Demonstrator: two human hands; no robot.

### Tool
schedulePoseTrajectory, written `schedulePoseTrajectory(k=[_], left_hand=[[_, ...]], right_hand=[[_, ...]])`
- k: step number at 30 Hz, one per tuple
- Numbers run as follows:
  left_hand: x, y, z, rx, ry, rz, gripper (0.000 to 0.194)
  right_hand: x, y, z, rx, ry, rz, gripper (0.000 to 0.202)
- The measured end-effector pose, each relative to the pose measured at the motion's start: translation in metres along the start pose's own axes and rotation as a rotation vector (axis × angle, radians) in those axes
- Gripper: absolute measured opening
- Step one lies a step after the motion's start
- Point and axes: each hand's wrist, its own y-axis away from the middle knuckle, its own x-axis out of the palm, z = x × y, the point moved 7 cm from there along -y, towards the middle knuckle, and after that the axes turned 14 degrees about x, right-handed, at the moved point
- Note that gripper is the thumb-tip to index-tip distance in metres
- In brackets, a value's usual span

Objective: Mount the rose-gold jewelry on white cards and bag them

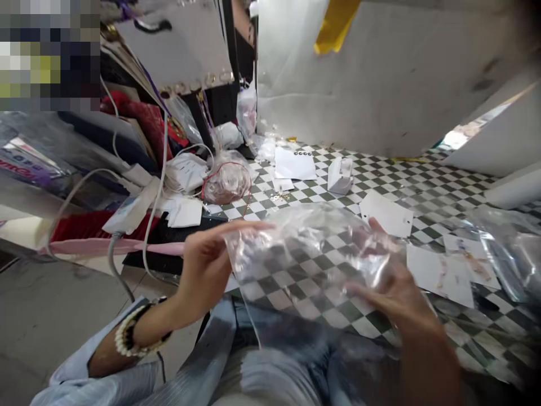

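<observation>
A large clear plastic bag [291, 282] is stretched between my hands above the checkered tabletop, and the squares show through it. My left hand [211, 256] grips its upper left edge, the fingers laid out along the top and partly hidden behind the plastic. At the right side, my right hand [393, 287] has the bag bunched between thumb and fingers. The film looks crumpled and shiny near both hands. I cannot make out anything inside it. A white card [386, 214] lies on the table just beyond my right hand.
Small gold pieces [281, 197] lie beyond the bag, near a white sheet [295, 164] and a small white stand [340, 176]. More cards [439, 273] and clear plastic packaging [518, 254] are at right. Cables and a power strip [133, 208] crowd the left.
</observation>
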Motion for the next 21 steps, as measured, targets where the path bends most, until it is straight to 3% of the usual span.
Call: schedulePoseTrajectory(k=[2,3,5,8,10,12,16,18,20,21], left_hand=[[0.005,-0.016,-0.01,-0.039,0.14,0.013,0.019],[0.008,-0.021,-0.012,-0.043,0.191,0.043,0.021],[0.009,-0.028,-0.009,-0.062,0.226,0.072,0.025],[0.003,-0.03,0.001,-0.06,0.252,0.014,0.023],[-0.002,-0.031,0.007,-0.038,0.253,-0.048,0.019],[-0.007,-0.033,0.012,-0.015,0.251,-0.11,0.017],[-0.017,-0.048,0.014,0.009,0.245,-0.22,0.014],[-0.027,-0.056,0.003,0.112,0.209,-0.327,0.01],[-0.038,-0.056,-0.023,0.361,0.096,-0.486,0.006],[-0.035,-0.053,-0.038,0.472,0.009,-0.489,0.009]], right_hand=[[0.017,-0.019,0.024,-0.047,-0.091,0.043,0.119],[0.019,-0.027,0.036,-0.077,-0.18,0.017,0.119],[0.015,-0.041,0.053,-0.104,-0.378,-0.029,0.103],[0.008,-0.05,0.068,-0.107,-0.561,-0.096,0.043],[0.002,-0.045,0.074,-0.131,-0.589,-0.218,0.016],[-0.002,-0.033,0.079,-0.169,-0.569,-0.343,0.011],[-0.007,-0.014,0.09,-0.241,-0.534,-0.47,0.011],[-0.009,-0.009,0.096,-0.273,-0.531,-0.507,0.009],[-0.011,-0.005,0.102,-0.302,-0.51,-0.545,0.008],[-0.012,-0.002,0.105,-0.318,-0.493,-0.573,0.007]])
